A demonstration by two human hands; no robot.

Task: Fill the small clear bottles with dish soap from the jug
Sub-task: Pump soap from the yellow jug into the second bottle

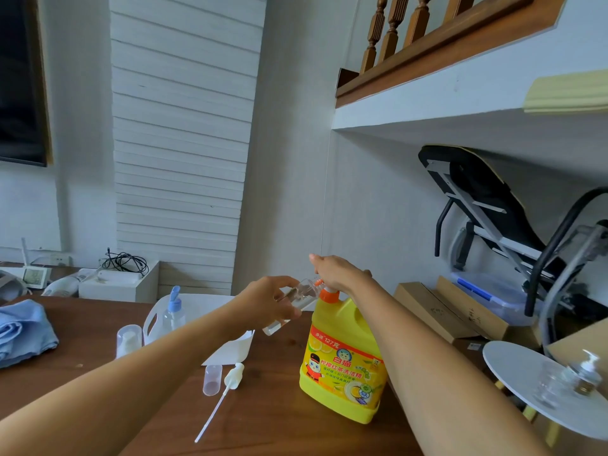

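Tilting toward the orange pump (329, 293) of the yellow jug (342, 366), the small clear bottle (304, 293) sat in the left hand (269, 301), its grip curled round the middle. The right hand (339, 274) rested on the pump top, grip wide, fingers stretched out. The jug stood upright on the brown surface (279, 422), near a loose pump head (232, 378) and a clear cap (212, 378).

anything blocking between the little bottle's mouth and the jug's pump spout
Nothing visible does. The left hand holds the small clear bottle tilted, its open mouth right at the orange pump spout of the yellow jug; the right hand rests on the pump top. A loose white pump head lies on the table, well clear.
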